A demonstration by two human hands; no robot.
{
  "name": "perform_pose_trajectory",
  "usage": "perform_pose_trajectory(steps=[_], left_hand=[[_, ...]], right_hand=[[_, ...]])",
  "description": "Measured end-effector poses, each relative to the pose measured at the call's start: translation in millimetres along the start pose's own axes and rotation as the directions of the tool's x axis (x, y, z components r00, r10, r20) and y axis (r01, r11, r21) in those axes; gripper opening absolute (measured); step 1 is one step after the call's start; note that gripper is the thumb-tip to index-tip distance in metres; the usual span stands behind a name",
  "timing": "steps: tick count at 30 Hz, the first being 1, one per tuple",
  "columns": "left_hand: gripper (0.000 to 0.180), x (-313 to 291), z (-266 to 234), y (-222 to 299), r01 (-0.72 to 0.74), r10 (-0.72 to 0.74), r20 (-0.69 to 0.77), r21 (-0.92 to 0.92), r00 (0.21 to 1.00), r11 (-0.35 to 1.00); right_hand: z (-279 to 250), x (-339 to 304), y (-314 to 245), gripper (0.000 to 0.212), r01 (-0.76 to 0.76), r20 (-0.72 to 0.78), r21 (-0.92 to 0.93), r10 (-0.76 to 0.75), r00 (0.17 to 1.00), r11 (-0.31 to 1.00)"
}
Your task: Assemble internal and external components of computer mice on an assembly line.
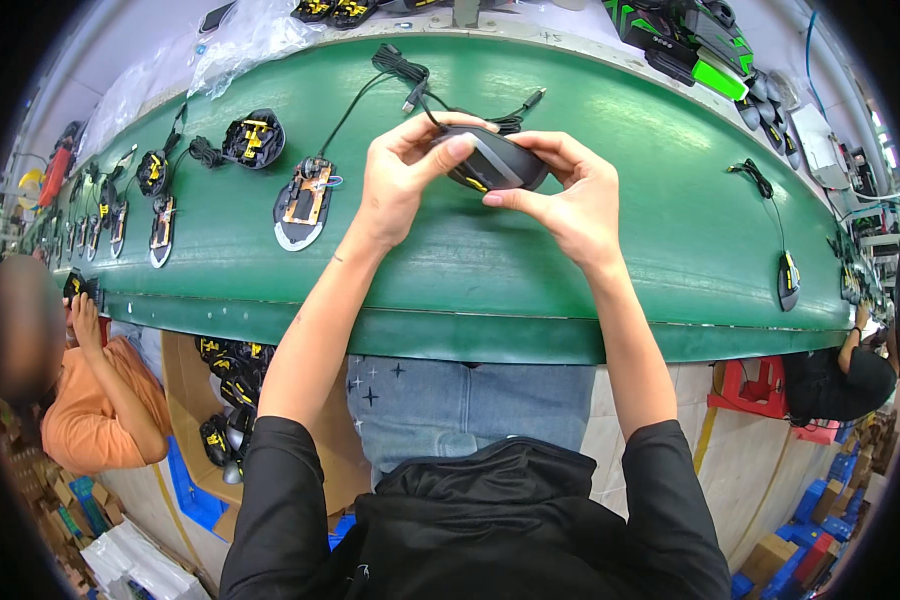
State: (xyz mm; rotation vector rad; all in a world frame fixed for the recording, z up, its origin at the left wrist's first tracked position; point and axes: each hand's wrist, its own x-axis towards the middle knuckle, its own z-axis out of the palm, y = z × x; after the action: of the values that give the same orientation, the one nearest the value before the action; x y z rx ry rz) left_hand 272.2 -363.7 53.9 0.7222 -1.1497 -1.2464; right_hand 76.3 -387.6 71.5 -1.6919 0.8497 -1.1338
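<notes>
The left forearm and right forearm reach forward, slanting inward; the left hand and right hand face each other, fingertips just apart. Both hands pinch with bent fingers; the 2 thumbs point inward, the left 1 angled forward.

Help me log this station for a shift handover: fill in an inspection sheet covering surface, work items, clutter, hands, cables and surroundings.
Surface: green work surface, with mouse parts spread mostly along its left.
Work items: black computer mouse with a grey stripe, held above the surface; opened mouse base left of the hands.
Clutter: clear plastic bag at the far edge.
Hands: left hand and right hand both grip the computer mouse.
Cables: bundled black cable beyond the left hand.
Surroundings: co-worker in orange at left; red stool at right.
</notes>
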Motion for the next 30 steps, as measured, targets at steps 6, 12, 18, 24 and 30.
perform_pose_trajectory(steps=[6,12,18,24,30], left_hand=[[0.033,-4,-7,-5,0.065,-0.068,0.001,-0.321,0.998,0.945],[0.051,0,9,2,0.184,-0.202,-0.052,-0.246,0.978,0.952],[0.034,-7,4,16,0.253,-0.251,-0.037,0.209,0.967,0.945],[0.024,-40,-8,58,0.196,0.245,-0.346,0.854,0.905,0.482],[0.050,-82,-71,64,0.526,0.326,-0.500,0.850,0.802,0.009]], right_hand=[[0,-1,-9,0.052,0.094,-0.040,-0.155,-0.101,0.994,0.984],[-38,4,-20,0.053,-0.256,-0.102,-0.077,0.247,0.964,0.964],[-207,-29,13,0.042,-0.476,-0.514,0.183,0.496,0.700,0.860],[-332,-104,40,0.050,-0.868,-0.828,-0.082,0.450,0.333,0.490],[-227,-59,13,0.041,-0.531,-0.565,-0.824,-0.215,0.796,0.200]])
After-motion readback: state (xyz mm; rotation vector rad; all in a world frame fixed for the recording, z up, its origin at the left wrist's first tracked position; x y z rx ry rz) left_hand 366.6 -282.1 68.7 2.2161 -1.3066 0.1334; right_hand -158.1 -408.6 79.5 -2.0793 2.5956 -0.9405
